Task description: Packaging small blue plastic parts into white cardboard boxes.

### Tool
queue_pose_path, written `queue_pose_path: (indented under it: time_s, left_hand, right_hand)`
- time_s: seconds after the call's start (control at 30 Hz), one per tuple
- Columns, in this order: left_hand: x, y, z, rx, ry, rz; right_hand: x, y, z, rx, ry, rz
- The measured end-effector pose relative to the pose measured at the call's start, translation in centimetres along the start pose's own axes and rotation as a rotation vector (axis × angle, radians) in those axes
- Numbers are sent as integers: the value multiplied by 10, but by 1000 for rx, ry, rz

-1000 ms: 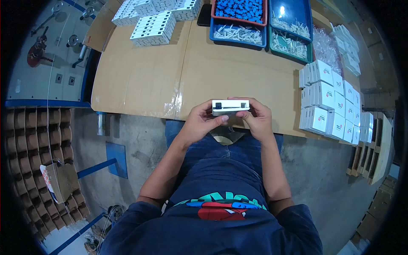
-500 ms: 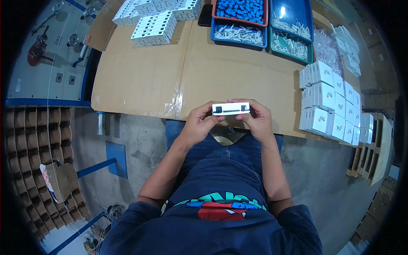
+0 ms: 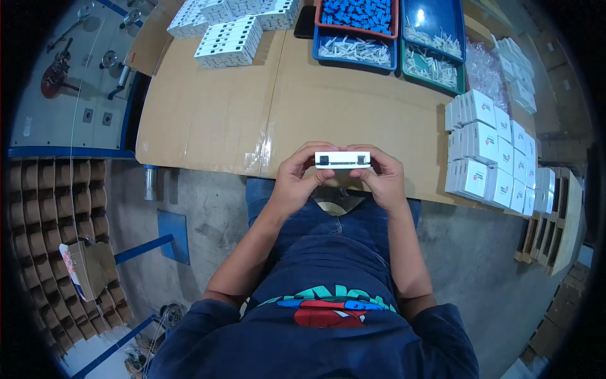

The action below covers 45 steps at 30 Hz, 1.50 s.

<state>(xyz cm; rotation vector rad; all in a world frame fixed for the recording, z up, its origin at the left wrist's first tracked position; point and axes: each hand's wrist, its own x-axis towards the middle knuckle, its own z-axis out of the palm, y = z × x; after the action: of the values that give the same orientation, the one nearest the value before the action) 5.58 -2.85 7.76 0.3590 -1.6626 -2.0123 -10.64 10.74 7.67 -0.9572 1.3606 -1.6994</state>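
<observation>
A small flat white box [image 3: 343, 160] with a dark square at each end of its upturned side is held between both my hands, over the near edge of the cardboard-covered table [image 3: 221, 126]. My left hand [image 3: 298, 179] grips its left end, thumb below and fingers behind. At the right end, my right hand [image 3: 386, 180] pinches it the same way. The fingertips behind the box are partly hidden.
Stacked white boxes [image 3: 483, 151] stand at the table's right, and more with dark squares [image 3: 228, 43] at the far left. Trays of blue pieces [image 3: 356, 14] and white sticks [image 3: 355, 52] sit at the back, beside clear plastic wrap [image 3: 486, 76]. A cardboard divider grid [image 3: 47, 208] is at left.
The box has tilted slightly between my hands, and the dark slit along its side looks narrower. My left fingers have shifted up and inward along its back edge.
</observation>
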Motion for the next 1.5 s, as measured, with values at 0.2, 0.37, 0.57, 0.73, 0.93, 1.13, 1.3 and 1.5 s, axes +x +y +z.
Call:
queue_pose_path:
  time_s: [0.2, 0.37, 0.57, 0.73, 0.93, 1.13, 1.3, 1.5]
  left_hand:
    - [-3, -3, 1, -30, 14, -15]
    - [-2, -4, -1, -34, 13, -25]
    - [-1, 0, -2, 3, -13, -36]
    - [0, -4, -5, 20, -26, -2]
    - [1, 0, -4, -13, -10, -20]
    - [7, 8, -9, 110, 21, -175]
    - [9, 6, -11, 99, 132, -287]
    - [2, 0, -18, 75, 93, -253]
  right_hand:
    - [-1, 1, 0, -10, 25, 27]
    - [2, 5, -3, -54, -4, -23]
    - [2, 8, -4, -78, -16, -70]
    - [1, 9, -3, -5, -25, 1]
    - [2, 8, -3, 2, -37, 6]
    - [2, -7, 7, -137, 62, 72]
    - [-2, 4, 6, -194, -161, 393]
    - [0, -4, 6, -227, -161, 344]
